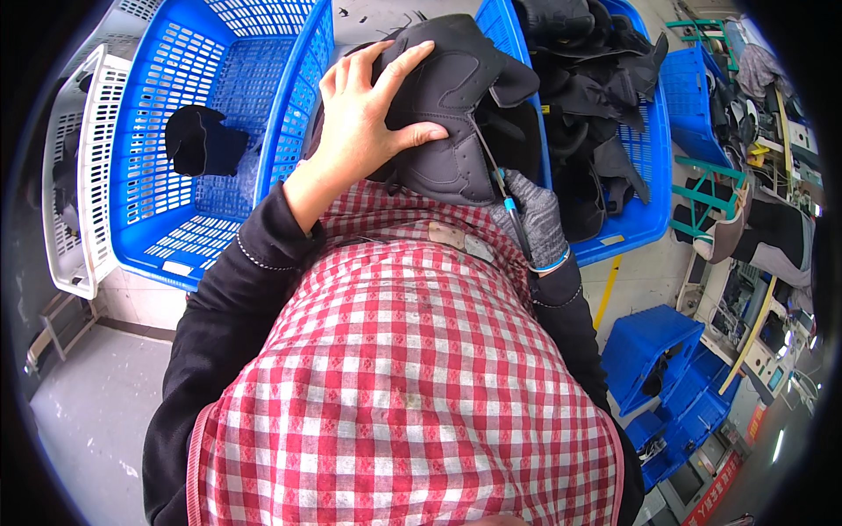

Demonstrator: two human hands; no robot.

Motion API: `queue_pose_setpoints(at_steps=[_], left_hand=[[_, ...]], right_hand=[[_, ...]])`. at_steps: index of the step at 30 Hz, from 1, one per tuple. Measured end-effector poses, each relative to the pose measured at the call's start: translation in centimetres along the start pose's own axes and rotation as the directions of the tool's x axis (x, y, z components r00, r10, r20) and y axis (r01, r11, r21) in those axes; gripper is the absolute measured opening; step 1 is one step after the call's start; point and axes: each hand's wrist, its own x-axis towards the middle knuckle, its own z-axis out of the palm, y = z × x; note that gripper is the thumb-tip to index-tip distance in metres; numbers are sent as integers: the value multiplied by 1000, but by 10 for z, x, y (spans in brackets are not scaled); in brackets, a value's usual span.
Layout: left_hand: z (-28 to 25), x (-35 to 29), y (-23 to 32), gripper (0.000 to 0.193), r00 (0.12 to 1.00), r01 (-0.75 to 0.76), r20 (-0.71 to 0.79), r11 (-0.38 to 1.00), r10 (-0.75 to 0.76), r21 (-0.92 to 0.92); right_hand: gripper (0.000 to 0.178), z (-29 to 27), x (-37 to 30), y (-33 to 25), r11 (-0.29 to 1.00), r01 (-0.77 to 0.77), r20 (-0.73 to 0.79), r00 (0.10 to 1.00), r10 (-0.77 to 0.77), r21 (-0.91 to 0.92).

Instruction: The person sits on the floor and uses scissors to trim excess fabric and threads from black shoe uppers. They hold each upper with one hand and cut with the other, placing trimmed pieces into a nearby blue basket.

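A black stitched piece, like a shoe upper point(434, 96), lies at the near edge of my lap, against the red-and-white checked apron. My bare left hand point(364, 101) is spread over it, fingers and thumb stretched apart and resting on its face. At the piece's right edge, my right hand point(531, 215) in a grey knit glove is closed around a slim tool point(510, 205) with a dark handle and light-blue band. The tool's thin metal tip points up along a seam. Its exact kind is hard to make out.
A blue basket point(145, 158) at the left holds one black piece point(203, 142). Beside it stands a white crate point(98, 167). Another blue basket point(656, 210) at the right is heaped with black pieces point(583, 105). More blue crates point(645, 355) stand at the lower right.
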Motion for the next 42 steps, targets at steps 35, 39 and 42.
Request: queue_pose_setpoints(at_steps=[35,39,42], left_hand=[[-46,11,53,87,923,-18,381,987,-44,157],[-44,13,38,99,873,87,467,987,-142,139],[-43,13,31,101,877,76,466,992,-115,103]], right_hand=[[45,7,35,-7,960,11,-268,959,-89,-280],[31,-21,38,-20,-926,191,760,635,-137,-326],[27,-37,4,-36,-74,-608,600,743,299,790]])
